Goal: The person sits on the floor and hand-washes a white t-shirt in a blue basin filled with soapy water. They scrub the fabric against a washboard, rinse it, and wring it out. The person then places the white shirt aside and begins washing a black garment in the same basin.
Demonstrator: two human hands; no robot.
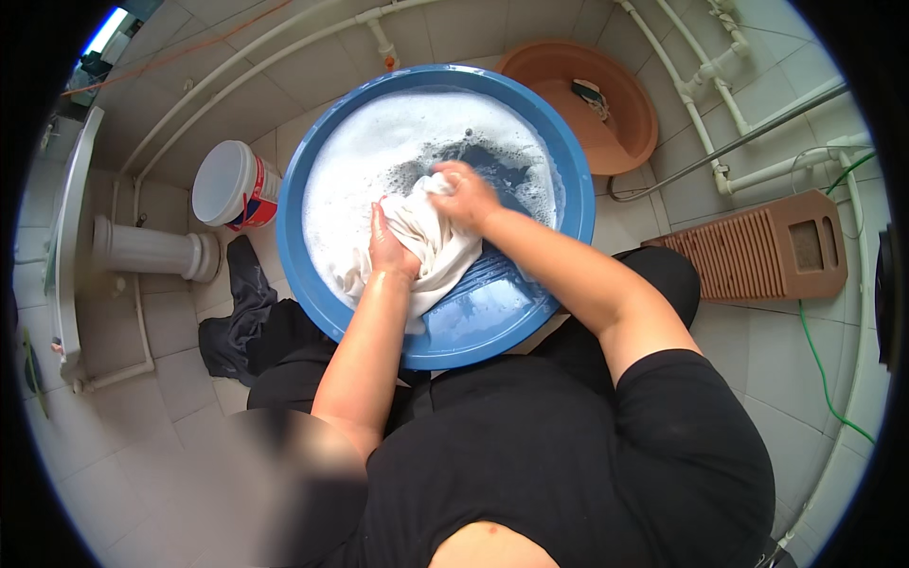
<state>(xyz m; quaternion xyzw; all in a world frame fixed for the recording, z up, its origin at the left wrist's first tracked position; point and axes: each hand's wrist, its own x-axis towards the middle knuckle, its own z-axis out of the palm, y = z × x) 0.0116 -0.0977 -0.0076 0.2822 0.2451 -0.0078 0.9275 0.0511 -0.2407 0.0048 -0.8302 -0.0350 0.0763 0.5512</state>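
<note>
A wet white cloth (434,241) is bunched up over the large blue basin (437,352), above a ridged washboard slope (494,284) on the basin's near side. My left hand (390,248) clasps the cloth's left side, its fingers partly hidden by the folds. At the upper right of the bundle, my right hand (466,197) is closed on the same cloth. Thick white suds (355,142) cover most of the water, with a dark patch of water (497,170) showing beyond my right hand.
A brown basin (615,57) with a brush-like item (592,97) stands behind at the right. The brown washboard (757,248) leans at the right. On the left are a white bucket (227,185), dark clothing (248,293) and a white pedestal (156,248). Pipes (696,123) run along the walls.
</note>
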